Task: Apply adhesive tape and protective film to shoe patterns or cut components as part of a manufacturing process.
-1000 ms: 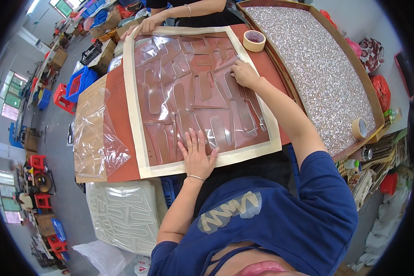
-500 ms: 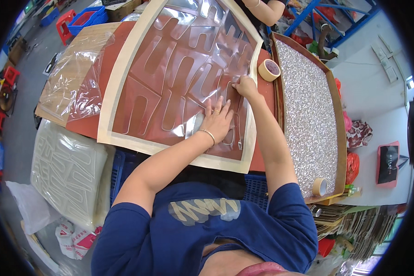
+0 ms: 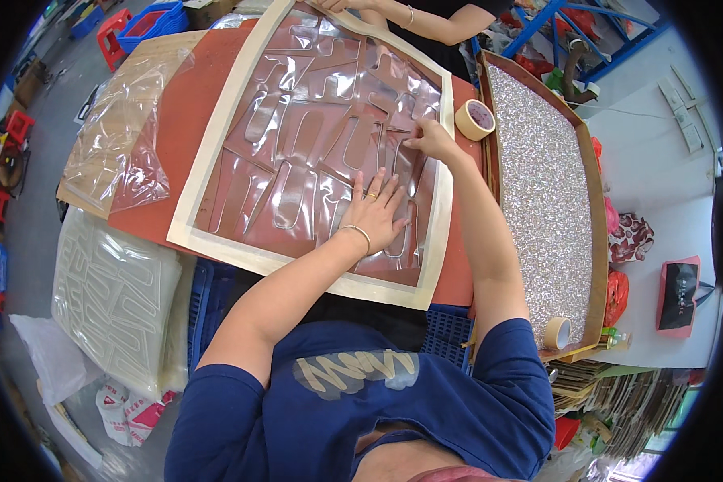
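Note:
A clear plastic sheet (image 3: 285,128) with elongated cut-out shapes lies on a reddish board, bordered by a cream-coloured frame (image 3: 253,259). My left hand (image 3: 373,210) rests flat on the near right part of the sheet, fingers spread. Farther up, near the right border, my right hand (image 3: 434,143) is closed in a pinch at the edge of a cut-out, its fingertips on the plastic. At the far border, a co-worker's hand (image 3: 341,5) grips the frame, and that person's other forearm (image 3: 426,22) reaches across from the right.
A tape roll (image 3: 475,120) sits right of the frame, beside a tray of glittery silver material (image 3: 542,185). Another tape roll (image 3: 557,332) lies at its near end. Loose clear film (image 3: 140,153) covers the board's left side; a stack of moulded plastic sheets (image 3: 108,297) stands below.
The co-worker's hands have come onto the far border, and the sheet's far end has shifted and lies lower. Both my hands stay nearly in place, with the right slightly nearer the border.

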The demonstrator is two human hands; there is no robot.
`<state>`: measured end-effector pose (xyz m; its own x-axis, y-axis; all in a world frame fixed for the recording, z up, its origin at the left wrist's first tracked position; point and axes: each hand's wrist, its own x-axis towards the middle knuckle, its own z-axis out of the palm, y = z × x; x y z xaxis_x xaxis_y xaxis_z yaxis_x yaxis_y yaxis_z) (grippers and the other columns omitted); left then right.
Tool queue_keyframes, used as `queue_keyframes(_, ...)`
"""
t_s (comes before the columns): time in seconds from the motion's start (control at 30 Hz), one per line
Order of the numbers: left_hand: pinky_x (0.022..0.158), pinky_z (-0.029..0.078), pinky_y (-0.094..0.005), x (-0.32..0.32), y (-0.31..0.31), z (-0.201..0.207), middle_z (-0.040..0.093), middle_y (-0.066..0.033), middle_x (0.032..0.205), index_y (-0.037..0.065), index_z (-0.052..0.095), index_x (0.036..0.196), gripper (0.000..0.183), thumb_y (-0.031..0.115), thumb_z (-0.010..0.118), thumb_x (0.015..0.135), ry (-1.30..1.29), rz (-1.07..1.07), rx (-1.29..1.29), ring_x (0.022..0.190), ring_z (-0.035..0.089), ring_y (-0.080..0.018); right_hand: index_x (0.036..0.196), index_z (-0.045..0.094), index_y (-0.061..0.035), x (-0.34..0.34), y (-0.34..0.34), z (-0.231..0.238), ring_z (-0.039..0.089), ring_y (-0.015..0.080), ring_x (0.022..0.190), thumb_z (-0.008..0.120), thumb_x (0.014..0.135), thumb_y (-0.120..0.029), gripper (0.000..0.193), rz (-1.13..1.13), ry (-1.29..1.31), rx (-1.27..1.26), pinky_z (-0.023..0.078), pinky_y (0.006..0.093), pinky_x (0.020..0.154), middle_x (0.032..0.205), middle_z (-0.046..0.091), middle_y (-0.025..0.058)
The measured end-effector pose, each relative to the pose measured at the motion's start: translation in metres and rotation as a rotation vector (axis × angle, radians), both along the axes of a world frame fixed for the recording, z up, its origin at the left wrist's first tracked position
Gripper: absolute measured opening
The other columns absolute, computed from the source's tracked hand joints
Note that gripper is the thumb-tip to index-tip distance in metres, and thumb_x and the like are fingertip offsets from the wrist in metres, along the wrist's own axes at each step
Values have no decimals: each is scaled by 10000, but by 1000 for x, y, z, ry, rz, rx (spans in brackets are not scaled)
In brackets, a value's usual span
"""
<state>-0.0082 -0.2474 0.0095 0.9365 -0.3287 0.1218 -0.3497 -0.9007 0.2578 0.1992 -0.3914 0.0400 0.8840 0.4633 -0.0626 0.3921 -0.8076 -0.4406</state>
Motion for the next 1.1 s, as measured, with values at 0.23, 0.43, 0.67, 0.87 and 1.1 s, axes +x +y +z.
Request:
queue_keyframes(0.23, 1121, -24, -596, 0, 7, -4, 247, -103, 1530, 94, 337, 1442, 616, 473, 345, 956, -8, 18, -7, 1443, 6, -355, 881, 648, 6, -11, -19, 55, 566, 100, 769, 691, 816, -81, 116, 257, 442, 227, 461, 258, 708, 787, 628, 3)
queue_keyframes(0.43, 1117, -28, -604, 0, 4, 0, 241, -108, 1531, 80, 339, 1438, 619, 476, 323, 961, -22, -6, 51, 1441, 27, -355, 908, 665, -4, -2, -21, 1, 561, 89, 769, 685, 825, -78, 113, 128, 281, 446, 457, 244, 726, 807, 635, 2)
queue_keyframes(0.67, 1113, -39, -609, -1, 4, -4, 246, -117, 1527, 74, 342, 1434, 610, 467, 302, 970, -24, -11, 58, 1440, 49, -353, 920, 684, -2, 1, -14, -20, 577, 111, 750, 710, 812, -102, 149, -9, 316, 422, 462, 262, 720, 799, 657, 26)
queue_keyframes(0.87, 1113, -36, -606, -2, 5, -3, 246, -116, 1527, 75, 340, 1436, 609, 464, 311, 969, -20, -8, 61, 1440, 55, -350, 901, 675, 24, -10, -6, -23, 606, 191, 826, 735, 782, -115, 192, -4, 124, 336, 468, 303, 750, 904, 635, 100)
queue_keyframes(1.1, 1119, -61, -585, -1, 0, -6, 250, -105, 1527, 75, 336, 1438, 622, 469, 340, 958, -22, 1, 37, 1443, 39, -340, 974, 574, 6, -26, 4, -31, 532, 364, 951, 661, 794, -83, 218, 3, -283, 307, 453, 390, 834, 995, 536, 183)
